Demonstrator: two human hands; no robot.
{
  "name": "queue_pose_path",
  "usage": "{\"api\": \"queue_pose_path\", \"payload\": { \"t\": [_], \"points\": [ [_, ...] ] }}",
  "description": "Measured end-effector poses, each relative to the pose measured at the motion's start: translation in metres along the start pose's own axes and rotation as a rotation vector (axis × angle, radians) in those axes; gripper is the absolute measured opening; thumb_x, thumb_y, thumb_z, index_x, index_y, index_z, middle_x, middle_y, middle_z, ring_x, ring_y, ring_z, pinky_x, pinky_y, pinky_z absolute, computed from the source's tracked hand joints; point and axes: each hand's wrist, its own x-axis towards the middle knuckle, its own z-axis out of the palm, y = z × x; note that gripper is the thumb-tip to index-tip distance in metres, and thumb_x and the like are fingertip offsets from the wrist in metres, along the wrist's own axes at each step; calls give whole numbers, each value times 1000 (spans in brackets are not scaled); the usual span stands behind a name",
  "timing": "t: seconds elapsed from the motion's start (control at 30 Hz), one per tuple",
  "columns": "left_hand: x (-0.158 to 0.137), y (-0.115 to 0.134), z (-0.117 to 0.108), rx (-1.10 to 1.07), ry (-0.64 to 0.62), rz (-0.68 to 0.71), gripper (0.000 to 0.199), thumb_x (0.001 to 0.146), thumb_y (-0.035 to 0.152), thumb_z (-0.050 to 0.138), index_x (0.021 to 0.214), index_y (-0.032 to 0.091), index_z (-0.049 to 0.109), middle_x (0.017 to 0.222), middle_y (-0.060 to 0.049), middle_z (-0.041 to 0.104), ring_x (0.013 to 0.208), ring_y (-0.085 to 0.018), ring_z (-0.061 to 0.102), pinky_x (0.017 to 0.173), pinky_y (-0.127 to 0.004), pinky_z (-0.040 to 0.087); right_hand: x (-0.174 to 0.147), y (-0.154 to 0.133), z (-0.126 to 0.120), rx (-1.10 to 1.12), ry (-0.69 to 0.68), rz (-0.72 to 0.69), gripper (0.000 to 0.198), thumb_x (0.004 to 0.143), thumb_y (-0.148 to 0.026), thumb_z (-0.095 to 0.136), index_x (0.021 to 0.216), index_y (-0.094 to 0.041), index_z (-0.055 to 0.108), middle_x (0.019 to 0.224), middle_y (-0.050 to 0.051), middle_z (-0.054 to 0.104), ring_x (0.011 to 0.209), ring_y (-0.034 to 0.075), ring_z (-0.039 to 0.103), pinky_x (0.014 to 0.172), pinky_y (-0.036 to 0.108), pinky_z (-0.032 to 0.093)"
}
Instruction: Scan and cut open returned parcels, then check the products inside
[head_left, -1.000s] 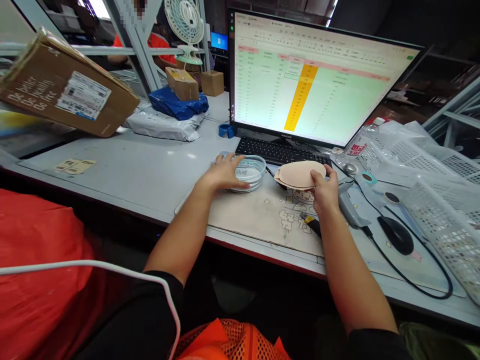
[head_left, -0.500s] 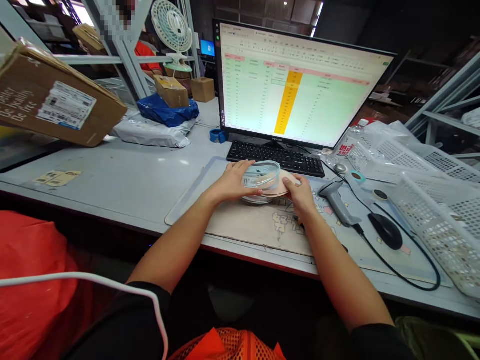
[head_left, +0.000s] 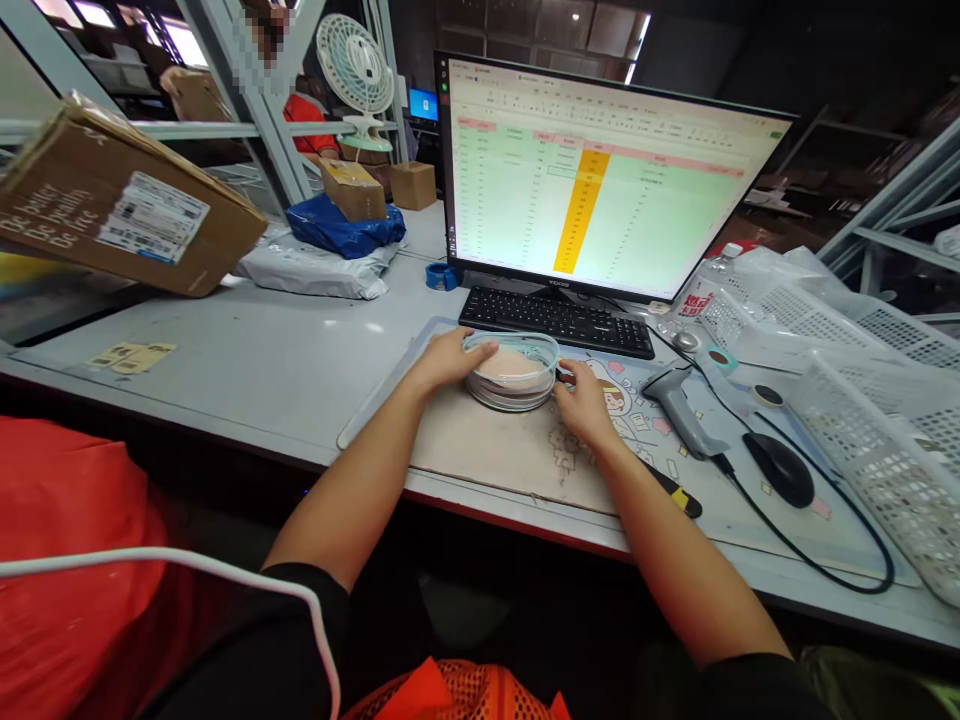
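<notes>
A round clear case with light-blue trim sits on the desk mat in front of the keyboard. Pale round discs are stacked inside it. My left hand grips the case's left side, its thumb over the upper rim and its fingers partly hidden behind. At the right edge, my right hand has its fingers curled against the rim, close to a small dark piece I cannot make out. A black-and-yellow tool, perhaps a cutter, lies partly under my right forearm.
The keyboard and monitor stand behind the case. To the right are a barcode scanner, a mouse with its cable, and white plastic baskets. A cardboard box and bagged parcels occupy the left.
My right hand has brought the loose pale disc down onto the stack and now sits at the case's right edge. My left hand has shifted slightly left along the rim.
</notes>
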Motion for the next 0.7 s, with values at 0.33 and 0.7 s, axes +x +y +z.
{"api": "queue_pose_path", "payload": {
  "t": [0.33, 0.7],
  "points": [
    [-10, 9, 5, -460, -56, 137, 73, 77, 70, 78, 126, 23, 51, 122, -7, 69, 116, -31, 67, 99, -40, 53, 8, -3, -7, 385, 60, 90, 48, 77, -26, 57, 125, -20, 63, 119, 11, 78, 111, 24, 73, 102, 46, 60],
    [-2, 12, -3, -589, -89, -3, 65, 61, 58, 90, 110, 23, 65, 100, 0, 71, 92, -22, 65, 74, -27, 49, 26, -20, -98, 337, 280, -32, 29, 89, -43, 63, 107, -21, 70, 91, 5, 76, 75, 16, 69, 70, 31, 59]
  ]
}}
